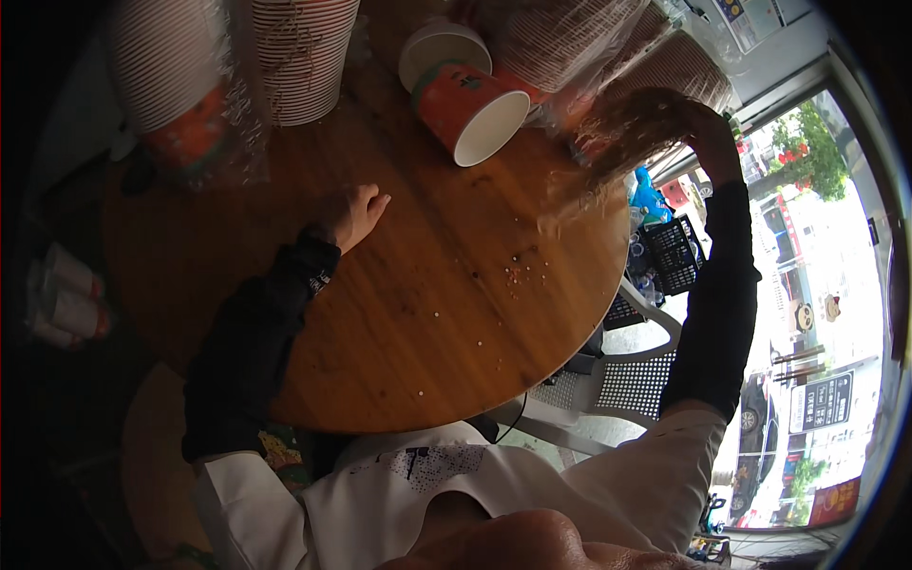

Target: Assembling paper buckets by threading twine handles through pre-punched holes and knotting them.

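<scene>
My left hand is over the left middle of the round wooden table, its fingers curled together and nothing showing in them. Stretched far out to the right, my right hand grips a crinkled clear plastic bag, which is blurred and hangs over the table's right edge. Behind the bag lie stacks of paper cups in clear wrapping. Between my hands, a red-and-green paper cup is tipped over with its white mouth toward me. Another white-rimmed cup touches it from behind.
Tall nested paper-cup stacks stand at the far left, one in a plastic sleeve. Small crumbs are scattered on the tabletop. A grey chair and a black crate are beyond the right edge, near a glass door.
</scene>
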A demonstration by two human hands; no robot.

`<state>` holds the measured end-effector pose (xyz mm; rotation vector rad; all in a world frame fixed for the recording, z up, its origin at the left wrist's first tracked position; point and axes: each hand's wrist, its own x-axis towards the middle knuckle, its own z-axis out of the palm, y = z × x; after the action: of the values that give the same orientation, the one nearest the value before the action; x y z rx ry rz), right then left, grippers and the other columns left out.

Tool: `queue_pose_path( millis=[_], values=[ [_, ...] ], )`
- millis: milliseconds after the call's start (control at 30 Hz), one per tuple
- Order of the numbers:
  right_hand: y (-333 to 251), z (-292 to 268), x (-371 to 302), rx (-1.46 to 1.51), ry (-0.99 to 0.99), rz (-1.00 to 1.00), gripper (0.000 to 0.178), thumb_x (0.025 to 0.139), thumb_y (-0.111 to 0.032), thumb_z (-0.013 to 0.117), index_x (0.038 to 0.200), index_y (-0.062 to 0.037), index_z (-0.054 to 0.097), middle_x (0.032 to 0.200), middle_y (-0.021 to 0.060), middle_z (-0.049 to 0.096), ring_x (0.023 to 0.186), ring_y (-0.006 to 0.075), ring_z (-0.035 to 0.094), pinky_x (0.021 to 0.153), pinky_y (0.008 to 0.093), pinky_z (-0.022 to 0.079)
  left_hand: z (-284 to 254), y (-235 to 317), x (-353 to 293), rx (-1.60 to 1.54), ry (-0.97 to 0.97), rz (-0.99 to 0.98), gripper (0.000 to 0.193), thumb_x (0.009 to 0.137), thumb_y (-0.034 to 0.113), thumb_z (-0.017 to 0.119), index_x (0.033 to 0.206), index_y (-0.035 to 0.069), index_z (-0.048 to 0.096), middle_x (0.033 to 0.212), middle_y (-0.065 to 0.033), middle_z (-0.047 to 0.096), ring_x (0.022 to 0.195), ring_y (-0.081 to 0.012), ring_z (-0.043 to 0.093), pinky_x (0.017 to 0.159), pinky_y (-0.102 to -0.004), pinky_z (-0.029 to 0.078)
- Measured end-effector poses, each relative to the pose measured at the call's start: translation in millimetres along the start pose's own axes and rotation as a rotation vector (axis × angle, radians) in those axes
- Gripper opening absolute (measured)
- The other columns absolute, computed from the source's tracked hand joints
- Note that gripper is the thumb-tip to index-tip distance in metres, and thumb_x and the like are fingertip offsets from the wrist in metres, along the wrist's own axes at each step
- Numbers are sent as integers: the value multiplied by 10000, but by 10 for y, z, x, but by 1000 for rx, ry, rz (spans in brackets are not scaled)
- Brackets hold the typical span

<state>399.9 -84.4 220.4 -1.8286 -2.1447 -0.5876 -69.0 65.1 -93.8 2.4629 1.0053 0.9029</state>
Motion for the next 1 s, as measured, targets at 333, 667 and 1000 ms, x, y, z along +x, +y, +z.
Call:
queue_pose_path(
  millis=[333, 667, 1000],
  values=[
    [1152, 1239, -1655, -160, -90, 291, 252, 840, -236, 688, 999, -41, 671, 882, 174, 675, 825, 325, 659, 725, 412, 534, 37, 44, 76, -58, -22, 19, 344, 941, 326, 600, 765, 34, 558, 716, -191, 603, 664, -367, 606, 551, -430, 460],
    [-742, 2251, -1392, 426, 66, 534, 171, 840, -172, 675, 945, -42, 709, 882, 144, 699, 812, 264, 689, 716, 344, 527, 53, -1, 33, -274, 58, 29, 232, 953, 168, 610, 800, 14, 529, 651, -140, 539, 562, -256, 545, 527, -327, 423],
    [-1259, 2467, -760, 491, 65, 268, 158, 830, -138, 647, 933, -24, 686, 876, 140, 653, 813, 338, 633, 730, 408, 503, 634, 730, 424, -413, 15, 230, 89, 892, 81, 645, 966, 37, 620, 927, -118, 630, 816, -275, 639, 663, -355, 503]
  ],
)
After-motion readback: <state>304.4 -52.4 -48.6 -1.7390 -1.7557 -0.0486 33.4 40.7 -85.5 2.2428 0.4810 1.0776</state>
